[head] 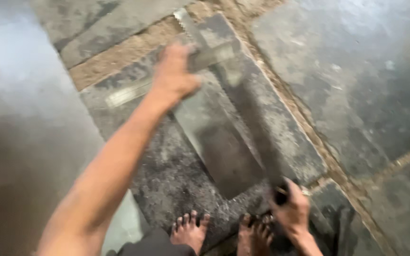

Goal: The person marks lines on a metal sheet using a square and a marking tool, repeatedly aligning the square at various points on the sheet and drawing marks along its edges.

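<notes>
The left hand reaches out toward twelve o'clock and presses down on the far part of a long notched trowel, a flat metal blade with a toothed edge that runs from about eleven o'clock near the top of the view down to five o'clock. Its fingers lie over the blade, but motion blur hides how far that grip is closed — I cannot tell whether they curl around the edge or simply rest flat. The right hand sits low at five o'clock, its grip closed tight around the dark handle at the near end of the tool.

The trowel lies across a bed of dark grey mortar, rough and freshly spread, which fills the middle of the floor. At its twelve o'clock side a strip of brown sandy base shows, and another sandy seam runs down toward four o'clock. Grey stone slabs lie at two o'clock, beyond that seam, and more of the smooth grey floor spreads at nine o'clock.

Two bare feet stand at six o'clock on the near edge of the mortar — the right foot is just beside the hand on the handle.
</notes>
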